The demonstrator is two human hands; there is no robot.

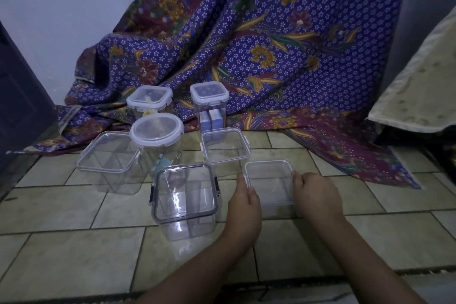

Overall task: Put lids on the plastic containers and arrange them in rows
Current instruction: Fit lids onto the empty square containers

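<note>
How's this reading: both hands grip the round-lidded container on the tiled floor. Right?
Wrong container. The head view shows the left hand and right hand gripping the square clear container on the tiled floor. The round-lidded container stands untouched farther back.

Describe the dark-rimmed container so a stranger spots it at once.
On the tiled floor before the purple patterned cloth stands a cluster of clear containers. Nearest the camera, beside the left hand, is the dark-rimmed container: its lid alone has a grey frame and dark clasps.
</note>
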